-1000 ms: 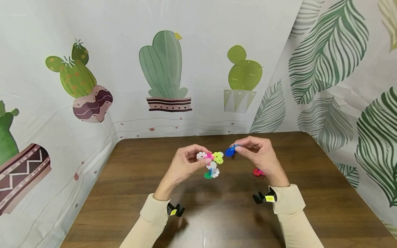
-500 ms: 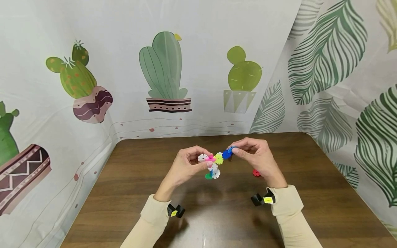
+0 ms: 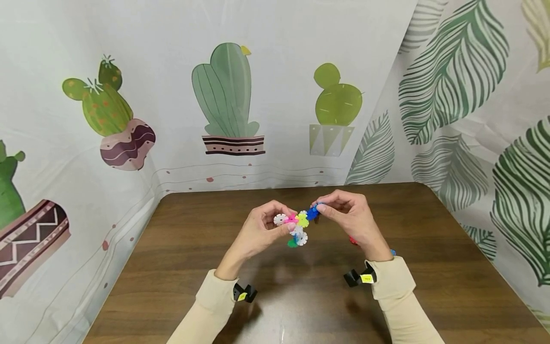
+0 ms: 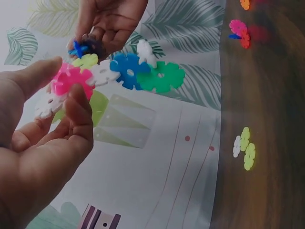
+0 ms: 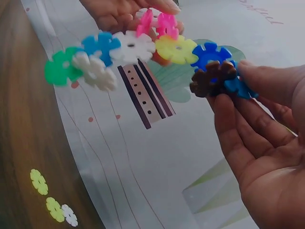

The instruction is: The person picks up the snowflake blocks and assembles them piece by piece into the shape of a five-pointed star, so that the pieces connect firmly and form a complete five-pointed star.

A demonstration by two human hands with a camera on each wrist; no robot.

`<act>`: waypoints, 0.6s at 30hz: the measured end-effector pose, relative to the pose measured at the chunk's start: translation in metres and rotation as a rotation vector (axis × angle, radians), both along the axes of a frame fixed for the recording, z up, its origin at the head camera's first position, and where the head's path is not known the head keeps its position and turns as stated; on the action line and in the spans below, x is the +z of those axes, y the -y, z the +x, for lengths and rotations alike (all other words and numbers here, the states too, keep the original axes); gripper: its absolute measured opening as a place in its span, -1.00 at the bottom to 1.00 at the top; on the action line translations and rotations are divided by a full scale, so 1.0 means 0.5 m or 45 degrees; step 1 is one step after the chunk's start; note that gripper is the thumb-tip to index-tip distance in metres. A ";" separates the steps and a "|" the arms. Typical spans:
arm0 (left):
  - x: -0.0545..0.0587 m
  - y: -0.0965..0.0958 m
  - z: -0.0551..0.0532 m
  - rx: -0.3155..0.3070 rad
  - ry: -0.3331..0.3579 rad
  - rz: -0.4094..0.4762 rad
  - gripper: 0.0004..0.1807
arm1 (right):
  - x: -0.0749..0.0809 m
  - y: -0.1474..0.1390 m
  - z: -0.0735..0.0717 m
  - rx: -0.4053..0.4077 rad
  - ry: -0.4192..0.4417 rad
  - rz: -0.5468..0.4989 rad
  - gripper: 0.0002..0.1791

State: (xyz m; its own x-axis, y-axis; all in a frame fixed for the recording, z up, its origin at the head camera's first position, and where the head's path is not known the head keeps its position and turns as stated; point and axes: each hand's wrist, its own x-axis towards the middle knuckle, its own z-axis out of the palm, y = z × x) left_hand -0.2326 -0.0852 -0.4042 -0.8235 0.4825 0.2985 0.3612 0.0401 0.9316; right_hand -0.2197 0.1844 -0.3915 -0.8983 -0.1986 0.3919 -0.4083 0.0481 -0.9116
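Over the table, my left hand [image 3: 263, 230] pinches a pink snowflake disc [image 4: 71, 81] between thumb and fingers. It is part of a joined chain with white discs, a yellow disc [image 5: 176, 49], a light blue disc [image 4: 129, 71] and a green disc [image 4: 161, 76]. My right hand [image 3: 350, 217] pinches a small cluster: a dark blue disc [image 5: 209, 56], a brown disc [image 5: 213, 79] and a lighter blue disc [image 5: 239, 87]. The dark blue disc's edge is right at the yellow disc's rim. Fingers of the left hand cover part of the pink disc.
Loose discs lie on the brown wooden table [image 3: 185, 267]: a red one [image 3: 353, 240] partly behind the right hand, a blue one [image 3: 393, 252] by its wrist, and yellow discs [image 4: 249, 156] beside a white one. Behind the table hangs a printed cloth [image 3: 283, 95].
My right hand has moved left with the blue and brown cluster, from a gap away up to the yellow disc. The left hand keeps its hold, shifted only slightly.
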 end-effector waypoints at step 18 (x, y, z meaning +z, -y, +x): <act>-0.006 -0.012 0.007 0.206 -0.044 -0.140 -0.81 | -0.006 0.041 0.010 -0.076 -0.175 0.029 -0.88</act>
State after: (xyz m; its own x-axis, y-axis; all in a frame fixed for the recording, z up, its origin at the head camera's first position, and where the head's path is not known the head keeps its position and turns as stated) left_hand -0.2293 -0.0794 -0.4073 -0.8832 0.3759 0.2805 0.3733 0.2014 0.9056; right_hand -0.2148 0.1639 -0.3943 -0.8469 -0.1566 0.5082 -0.5252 0.0959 -0.8456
